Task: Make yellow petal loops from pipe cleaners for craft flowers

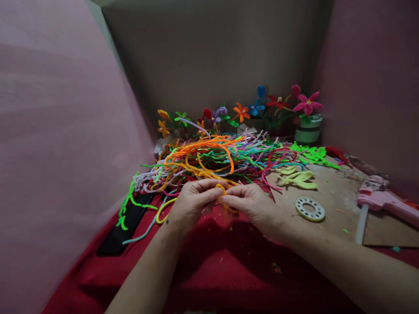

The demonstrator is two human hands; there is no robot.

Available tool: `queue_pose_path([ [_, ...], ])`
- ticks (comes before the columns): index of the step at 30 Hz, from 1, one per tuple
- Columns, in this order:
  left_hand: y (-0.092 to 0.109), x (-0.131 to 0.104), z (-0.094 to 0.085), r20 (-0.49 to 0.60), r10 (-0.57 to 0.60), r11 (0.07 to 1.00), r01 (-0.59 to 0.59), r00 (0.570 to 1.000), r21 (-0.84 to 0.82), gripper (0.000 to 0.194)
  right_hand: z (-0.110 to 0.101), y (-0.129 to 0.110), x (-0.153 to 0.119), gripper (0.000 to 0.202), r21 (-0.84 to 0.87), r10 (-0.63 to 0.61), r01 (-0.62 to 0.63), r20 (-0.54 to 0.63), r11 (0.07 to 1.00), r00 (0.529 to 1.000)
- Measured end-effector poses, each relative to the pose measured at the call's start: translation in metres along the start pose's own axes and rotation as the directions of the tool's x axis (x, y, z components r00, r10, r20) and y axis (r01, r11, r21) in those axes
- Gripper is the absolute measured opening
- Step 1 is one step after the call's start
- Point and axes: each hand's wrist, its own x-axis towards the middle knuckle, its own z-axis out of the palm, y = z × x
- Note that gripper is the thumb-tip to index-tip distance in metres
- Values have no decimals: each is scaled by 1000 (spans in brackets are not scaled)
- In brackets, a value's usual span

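Note:
My left hand (199,196) and my right hand (245,198) meet at the middle of the view, above the red cloth. Between them is a yellow-orange pipe cleaner (221,188), bent into a small loop. Thumb and fingers of both hands are pinched on it, and part of it hides behind the fingertips. Just beyond my hands lies a big tangled heap of pipe cleaners (209,152) in orange, green, purple, turquoise and other colours. A yellow pipe cleaner (160,214) curves out beside my left wrist.
Pipe-cleaner flowers (241,112) stand along the back, with a green pot (308,131) at right. On a brown board (340,218) lie a pink glue gun (376,196), a white ring-shaped disc (310,209) and pale yellow petals (297,179). A black phone-like slab (114,240) lies left on red cloth (209,270).

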Motion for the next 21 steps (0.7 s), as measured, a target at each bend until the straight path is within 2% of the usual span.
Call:
queue_pose_path([
  [2,-1,0,3,-4,-8,1000,8,1000,11,21,0,2,0,25,-19,14,-14,24,1000,1000],
  [4,-4,0,8,-68,21,999,-18,997,46,18,0,4,1,23,-39,23,-23,23,999,999],
  [6,-7,-1,14,-158,96,986,-72,983,151,17,0,7,3,24,-56,43,-43,-2,998,999],
  [8,-12,-2,19,-223,277,919,-190,935,346,15,1,10,5,23,-26,75,-77,-50,997,996],
  [9,-14,-3,21,-225,389,853,-258,893,453,15,2,11,6,22,13,95,-94,-70,995,993],
  [11,-17,-4,23,-181,561,714,-361,808,600,14,4,13,6,22,126,139,-129,-82,984,987],
  [12,-17,-4,23,-161,596,680,-387,787,623,14,4,13,6,22,183,156,-141,-68,973,985],
  [13,-17,-3,22,-163,594,686,-389,788,615,14,4,14,6,22,227,166,-151,-48,962,985],
  [14,-16,-2,21,-180,555,728,-370,812,577,15,3,14,6,23,252,168,-154,-34,955,985],
  [16,-14,1,18,-186,390,856,-281,902,433,15,2,14,7,26,243,150,-138,-33,960,988],
  [18,-11,4,16,-112,203,938,-161,973,307,16,0,15,7,27,187,130,-117,-59,975,990],
  [19,-10,6,15,-74,153,948,-125,986,291,16,-1,16,8,27,161,128,-116,-69,980,989],
  [20,-10,7,15,-58,151,941,-126,987,313,16,-1,16,8,27,147,132,-120,-78,982,988],
  [21,-11,7,15,-64,202,915,-165,977,368,15,-1,16,8,25,144,142,-128,-87,981,986],
])
